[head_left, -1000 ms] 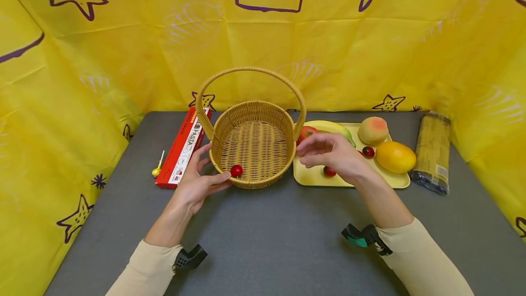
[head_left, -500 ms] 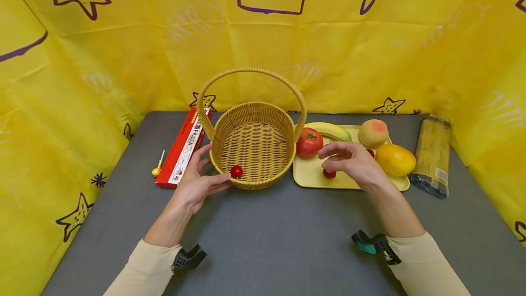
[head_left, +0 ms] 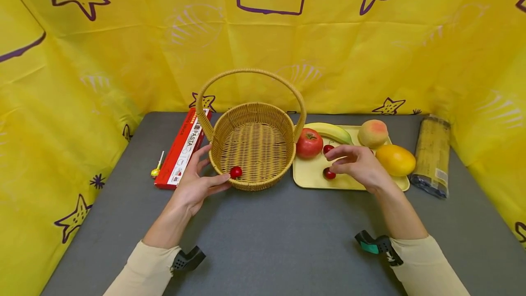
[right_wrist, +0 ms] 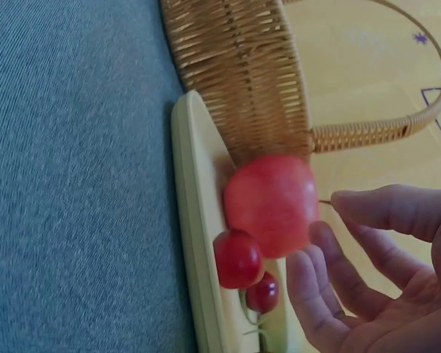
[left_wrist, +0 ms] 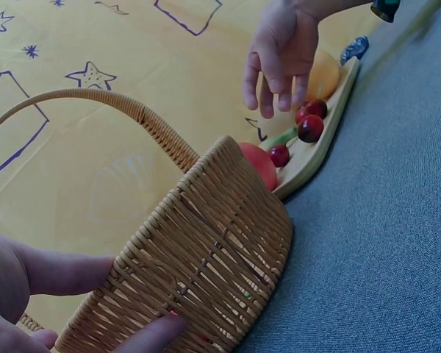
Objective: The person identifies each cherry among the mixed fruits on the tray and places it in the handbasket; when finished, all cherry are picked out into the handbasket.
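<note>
My head view is bright, the yellow cloth [head_left: 263,40] fairly evenly lit, faint shadows on the table [head_left: 271,241] at four and seven o'clock. My wrist views are dimmer: in the right, a cherry [right_wrist: 237,259] glints at six; in the left, my left hand [left_wrist: 37,273] looks soft at eight.

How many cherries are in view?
5 visible: one cherry inside the basket; on the tray, a second beside the large red fruit, a third nearer the front edge, a fourth and fifth close together, seen from the left wrist. The right hand may hide more.
</note>
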`<state>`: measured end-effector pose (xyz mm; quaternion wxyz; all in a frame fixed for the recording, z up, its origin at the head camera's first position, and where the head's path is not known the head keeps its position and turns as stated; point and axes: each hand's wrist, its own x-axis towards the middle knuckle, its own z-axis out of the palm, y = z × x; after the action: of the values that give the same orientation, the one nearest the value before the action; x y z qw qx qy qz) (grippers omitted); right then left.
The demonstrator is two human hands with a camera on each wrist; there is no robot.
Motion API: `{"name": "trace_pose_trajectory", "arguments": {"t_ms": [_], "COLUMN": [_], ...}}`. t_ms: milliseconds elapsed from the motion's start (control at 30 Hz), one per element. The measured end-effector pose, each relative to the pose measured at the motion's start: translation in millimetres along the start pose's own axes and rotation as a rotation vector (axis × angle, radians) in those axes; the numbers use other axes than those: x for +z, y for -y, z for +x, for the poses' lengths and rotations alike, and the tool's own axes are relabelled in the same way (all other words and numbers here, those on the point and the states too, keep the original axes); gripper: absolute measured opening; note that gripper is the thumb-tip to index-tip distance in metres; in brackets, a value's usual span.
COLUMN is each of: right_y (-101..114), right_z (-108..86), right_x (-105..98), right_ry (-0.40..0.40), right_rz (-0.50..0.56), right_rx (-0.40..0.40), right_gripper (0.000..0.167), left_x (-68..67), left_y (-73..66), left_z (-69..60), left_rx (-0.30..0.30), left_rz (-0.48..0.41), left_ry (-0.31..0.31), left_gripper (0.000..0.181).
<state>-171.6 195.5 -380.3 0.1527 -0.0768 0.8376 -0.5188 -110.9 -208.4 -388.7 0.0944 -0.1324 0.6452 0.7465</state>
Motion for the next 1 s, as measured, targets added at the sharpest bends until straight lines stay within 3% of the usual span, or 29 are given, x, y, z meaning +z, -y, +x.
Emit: {"name": "trace_pose_trajectory", "arguments": {"t_ms": [467, 667, 1000], "right_y": [-11, -14, -18], "right_z": [1.5, 3.9, 6.0], "right_x": [-1, 3, 7], "right_ry": [0.041, 0.041, 0.021], "right_rz": [-0.025, -0.076, -0.159], "right_rx": [0.000, 0.029, 0.012], "right_gripper": [0.040, 0.038, 0.037], "left_x": [0.8, 0.9, 1.2], "left_y": [-0.2, 0.1, 0.3], "left_z": [-0.3, 0.0, -0.6], "left_rx": [0.008, 0.010, 0.009], "left_rz": [0.005, 0.010, 0.016], "left_ry": [0.001, 0.004, 0.004], "left_gripper": [0.099, 0.099, 0.100]}}
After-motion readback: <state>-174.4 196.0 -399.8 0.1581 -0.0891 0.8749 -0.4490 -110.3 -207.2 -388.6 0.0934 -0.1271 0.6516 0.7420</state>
